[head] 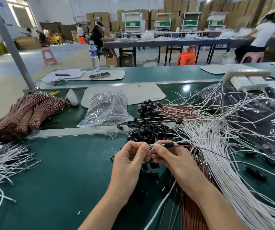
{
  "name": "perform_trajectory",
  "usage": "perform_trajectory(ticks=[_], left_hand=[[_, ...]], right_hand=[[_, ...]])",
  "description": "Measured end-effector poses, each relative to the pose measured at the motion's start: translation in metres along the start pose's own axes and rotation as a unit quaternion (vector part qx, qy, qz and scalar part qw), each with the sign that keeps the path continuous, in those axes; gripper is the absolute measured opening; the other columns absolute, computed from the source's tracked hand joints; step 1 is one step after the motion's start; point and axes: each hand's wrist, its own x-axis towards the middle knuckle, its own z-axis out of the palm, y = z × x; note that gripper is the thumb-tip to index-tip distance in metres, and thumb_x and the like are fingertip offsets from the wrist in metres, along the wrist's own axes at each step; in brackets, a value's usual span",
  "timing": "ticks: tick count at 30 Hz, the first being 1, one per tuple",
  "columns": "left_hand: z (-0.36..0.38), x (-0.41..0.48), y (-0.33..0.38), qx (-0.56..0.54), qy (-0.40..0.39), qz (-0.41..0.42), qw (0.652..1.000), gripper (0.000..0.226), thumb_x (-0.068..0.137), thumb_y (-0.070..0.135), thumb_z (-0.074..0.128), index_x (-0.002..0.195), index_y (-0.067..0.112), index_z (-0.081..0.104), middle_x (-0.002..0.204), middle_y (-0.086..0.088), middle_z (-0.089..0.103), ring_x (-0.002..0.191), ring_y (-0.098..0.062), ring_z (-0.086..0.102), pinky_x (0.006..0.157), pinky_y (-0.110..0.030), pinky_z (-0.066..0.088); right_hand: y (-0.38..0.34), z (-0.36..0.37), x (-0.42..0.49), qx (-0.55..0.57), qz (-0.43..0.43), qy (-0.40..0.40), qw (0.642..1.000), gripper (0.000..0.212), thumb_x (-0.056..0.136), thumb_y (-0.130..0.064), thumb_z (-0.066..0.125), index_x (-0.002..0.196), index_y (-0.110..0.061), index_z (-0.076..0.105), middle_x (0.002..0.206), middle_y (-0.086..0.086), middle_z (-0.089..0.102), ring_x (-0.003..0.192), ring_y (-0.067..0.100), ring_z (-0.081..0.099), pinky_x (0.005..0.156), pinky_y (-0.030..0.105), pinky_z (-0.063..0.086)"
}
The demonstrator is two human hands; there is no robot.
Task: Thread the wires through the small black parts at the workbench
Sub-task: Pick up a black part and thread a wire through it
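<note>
Your left hand (130,156) and right hand (170,156) pinch a wire (180,143) carrying a small black part (168,144), above the heap of black parts (148,130) on the green workbench (58,171).

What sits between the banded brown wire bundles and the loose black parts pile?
A clear plastic bag lies between the brown wire bundles and the black parts pile, as the head view shows.

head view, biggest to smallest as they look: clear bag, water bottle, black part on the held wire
1. clear bag
2. water bottle, farther off, so its true size is unsure
3. black part on the held wire
</note>
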Motion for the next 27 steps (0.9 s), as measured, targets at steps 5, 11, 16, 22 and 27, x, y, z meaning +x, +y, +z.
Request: perform_trajectory(ticks=[5, 11, 16, 22, 27], left_hand=[[-0.0001, 0.0007, -0.0009, -0.003, -0.005, 0.0, 1.0, 0.02, 0.089, 0.031, 0.069, 0.091, 0.012, 0.073, 0.084, -0.011, 0.075, 0.078, -0.019, 0.071, 0.076, -0.025, 0.058], [0.0016, 0.001, 0.0003, -0.012, -0.017, 0.003, 1.0, 0.02, 0.089, 0.026, 0.068, 0.094, 0.006, 0.072, 0.081, -0.005, 0.075, 0.074, -0.012, 0.07, 0.071, -0.019, 0.055], [0.0029, -0.0018, 0.0025, 0.004, -0.037, 0.018, 0.999, 0.025, 0.089, 0.028, 0.067, 0.11, 0.015, 0.069, 0.088, 0.001, 0.076, 0.079, -0.005, 0.07, 0.074, -0.015, 0.053], [-0.0031, -0.0023, -0.0036, 0.17, -0.061, 0.105, 0.978, 0.027, 0.098, 0.019, 0.064, 0.116, 0.04, 0.069, 0.104, 0.015, 0.074, 0.097, -0.009, 0.071, 0.082, -0.017, 0.053], [-0.0067, -0.0015, -0.0039, 0.295, -0.046, 0.199, 0.933, 0.025, 0.095, 0.028, 0.065, 0.115, 0.042, 0.062, 0.106, 0.023, 0.068, 0.098, -0.001, 0.067, 0.082, -0.01, 0.049]], right_hand=[[-0.0022, 0.0013, -0.0027, -0.029, -0.011, 0.004, 1.0, 0.028, 0.085, -0.039, 0.075, 0.096, -0.014, 0.078, 0.093, 0.011, 0.078, 0.09, 0.019, 0.075, 0.078, 0.02, 0.057], [-0.0031, -0.0005, -0.0035, -0.052, -0.005, -0.013, 0.999, 0.016, 0.096, -0.023, 0.069, 0.099, -0.01, 0.076, 0.092, 0.012, 0.078, 0.09, 0.021, 0.075, 0.079, 0.021, 0.056], [-0.0059, -0.001, -0.0024, -0.012, 0.016, -0.02, 1.0, 0.024, 0.084, -0.04, 0.075, 0.094, -0.019, 0.081, 0.092, 0.008, 0.078, 0.087, 0.016, 0.074, 0.078, 0.021, 0.057], [-0.003, -0.0047, -0.0006, 0.04, 0.031, -0.025, 0.998, 0.031, 0.076, -0.041, 0.078, 0.095, -0.017, 0.081, 0.093, 0.009, 0.077, 0.087, 0.016, 0.073, 0.076, 0.021, 0.057], [-0.0016, -0.0053, 0.0001, 0.035, 0.046, -0.039, 0.998, 0.035, 0.076, -0.042, 0.078, 0.097, -0.014, 0.082, 0.093, 0.008, 0.077, 0.087, 0.014, 0.072, 0.077, 0.02, 0.056]])
